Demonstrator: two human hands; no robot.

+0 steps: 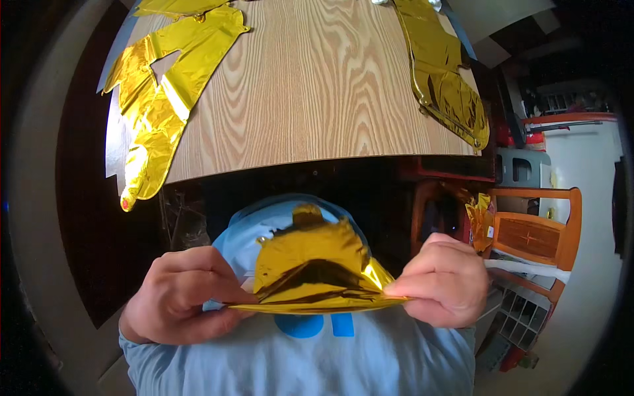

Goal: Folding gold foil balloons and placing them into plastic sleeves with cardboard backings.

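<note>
A gold foil balloon (310,257), flat and creased, is stretched between my hands in front of my chest. My left hand (188,294) pinches its left corner between thumb and fingers. At the opposite corner, my right hand (442,284) grips the foil with the fingers curled. The edge nearest me is pulled taut, while the rest of the sheet hangs away toward the table. Below and behind it shows a light blue plastic bag or cloth (231,231), partly covered by the foil; I cannot tell which.
A wood-grain table (297,86) stands ahead. On its left lies a flat gold foil balloon (158,92) overhanging the near edge; another gold foil balloon (442,72) lies along the right. To the right are a wooden chair (531,237) and a grey plastic stool (522,165).
</note>
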